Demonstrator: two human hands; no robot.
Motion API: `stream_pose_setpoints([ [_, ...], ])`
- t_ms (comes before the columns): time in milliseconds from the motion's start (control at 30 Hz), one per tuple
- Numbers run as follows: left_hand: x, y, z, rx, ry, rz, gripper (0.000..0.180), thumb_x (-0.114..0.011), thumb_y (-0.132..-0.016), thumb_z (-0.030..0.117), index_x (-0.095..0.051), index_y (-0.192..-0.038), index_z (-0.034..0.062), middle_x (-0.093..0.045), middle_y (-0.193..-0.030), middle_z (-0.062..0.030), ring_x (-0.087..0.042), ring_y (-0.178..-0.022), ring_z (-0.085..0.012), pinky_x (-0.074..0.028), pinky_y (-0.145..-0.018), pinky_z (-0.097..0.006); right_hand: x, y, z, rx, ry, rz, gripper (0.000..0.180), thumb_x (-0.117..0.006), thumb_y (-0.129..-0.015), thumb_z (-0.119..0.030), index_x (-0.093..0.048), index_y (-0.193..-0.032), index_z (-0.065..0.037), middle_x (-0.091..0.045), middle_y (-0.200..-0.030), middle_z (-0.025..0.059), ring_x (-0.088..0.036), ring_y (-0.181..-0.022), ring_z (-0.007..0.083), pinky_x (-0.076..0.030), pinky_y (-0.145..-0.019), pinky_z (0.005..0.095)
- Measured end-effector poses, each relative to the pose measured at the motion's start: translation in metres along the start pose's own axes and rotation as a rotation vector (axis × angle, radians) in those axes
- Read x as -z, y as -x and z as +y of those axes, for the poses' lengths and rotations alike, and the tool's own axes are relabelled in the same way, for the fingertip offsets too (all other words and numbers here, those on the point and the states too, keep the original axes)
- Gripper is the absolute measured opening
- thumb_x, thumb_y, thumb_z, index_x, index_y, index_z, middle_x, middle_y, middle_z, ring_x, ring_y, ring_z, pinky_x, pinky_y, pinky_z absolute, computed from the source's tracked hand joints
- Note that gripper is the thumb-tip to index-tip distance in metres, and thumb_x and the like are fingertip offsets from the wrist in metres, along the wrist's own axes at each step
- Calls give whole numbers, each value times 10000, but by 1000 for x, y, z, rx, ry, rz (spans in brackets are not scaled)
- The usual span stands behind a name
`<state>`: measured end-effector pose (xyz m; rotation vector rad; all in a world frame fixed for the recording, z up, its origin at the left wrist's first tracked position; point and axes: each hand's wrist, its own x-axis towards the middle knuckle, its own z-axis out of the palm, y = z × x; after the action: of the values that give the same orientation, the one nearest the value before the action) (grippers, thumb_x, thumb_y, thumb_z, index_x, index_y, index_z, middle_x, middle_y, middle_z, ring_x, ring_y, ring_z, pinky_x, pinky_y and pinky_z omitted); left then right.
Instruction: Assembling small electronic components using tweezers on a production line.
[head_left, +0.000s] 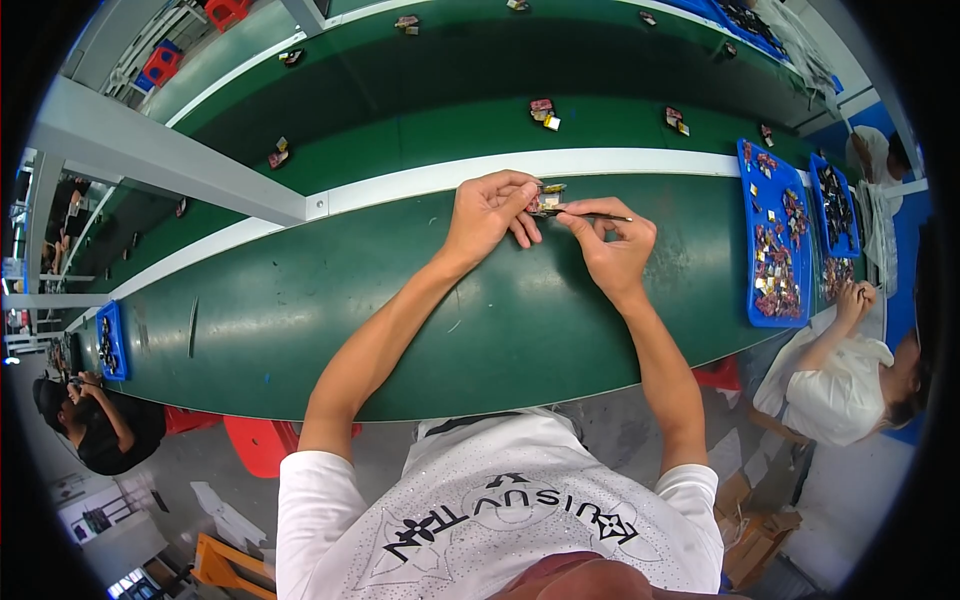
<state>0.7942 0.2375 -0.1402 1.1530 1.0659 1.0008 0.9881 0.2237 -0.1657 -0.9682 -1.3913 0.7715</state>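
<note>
Over the far edge of the green table, my left hand (490, 217) pinches a small electronic assembly (548, 200) with pinkish-red and silvery-yellow parts. Its fingers partly cover the piece. My right hand (613, 242) is closed around a thin dark tool (602, 216), which looks like tweezers. The tool's tip reaches the assembly from the right; whether it grips a part is too small to tell. Both forearms rest near or above the green tabletop (400, 300).
Beyond a white rail (420, 180), a green belt (430, 135) carries several small assemblies (545, 113). A blue tray (795, 318) of similar pieces stands right, beside a smaller blue tray (832, 205). A thin dark strip (193, 328) lies left. People sit at both ends.
</note>
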Motion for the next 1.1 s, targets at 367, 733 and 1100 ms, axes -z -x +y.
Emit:
stream_pose_setpoints([
  [367,-5,-4,-5,-21,3,24,276,-602,-1031,134,-641,-1142,-116,-701,-855,-157,-715,-621,-217,-562,-494,-270,4,-2,5,3,16,14,102,-852,-773,-16,-780,-846,-16,-709,-723,8,-372,-464,32,-276,-453,236],
  [733,-10,-6,-6,-17,-11,35,271,-606,-1031,133,-646,-1138,-112,-681,-821,-135,-710,-613,-212,-563,-501,-267,7,-3,7,-34,4,6,95,-843,-781,-9,-780,-852,-10,-708,-730,6,-372,-474,20,-273,-453,233],
  [1100,-13,-11,-14,-24,-21,64,268,-597,-1031,128,-659,-1119,-118,-700,-799,-156,-705,-594,-210,-566,-509,-266,15,-5,12,-53,-1,-16,122,-845,-779,-21,-772,-877,-7,-695,-716,7,-372,-460,16,-275,-444,228],
])
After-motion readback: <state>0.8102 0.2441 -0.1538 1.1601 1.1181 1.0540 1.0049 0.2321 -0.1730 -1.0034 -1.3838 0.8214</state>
